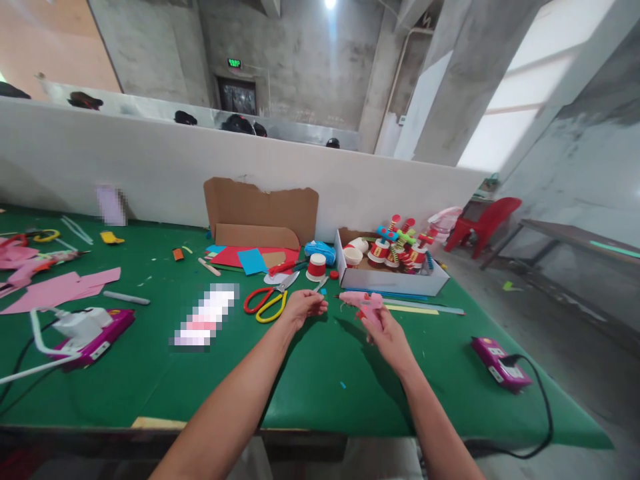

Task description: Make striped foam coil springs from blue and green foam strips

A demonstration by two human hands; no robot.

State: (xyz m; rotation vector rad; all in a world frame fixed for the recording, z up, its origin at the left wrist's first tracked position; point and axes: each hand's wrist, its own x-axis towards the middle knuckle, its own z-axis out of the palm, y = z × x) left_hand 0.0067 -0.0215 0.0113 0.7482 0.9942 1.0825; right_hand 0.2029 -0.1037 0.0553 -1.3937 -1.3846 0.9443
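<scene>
My right hand (387, 337) is wrapped round the handle of a pink glue gun (365, 301), its nozzle turned left toward my other hand. The fingers of my left hand (304, 308) are pinched together. A small blue piece (323, 291) shows at their tips, but I cannot tell whether it is held. Close beyond the left hand lie scissors (270, 299) with one red and one yellow handle. Behind them, an upturned red-and-white paper cup (316, 267) stands beside a red cap (333, 274).
A white box (395, 281) of decorated cup figures stands behind the glue gun. Coloured paper (253, 261) and cardboard (263, 207) lie at the back. Purple power strips (501, 363) sit at both sides, with cables. Pink sheets (65, 290) are at left, against a white partition (150, 157).
</scene>
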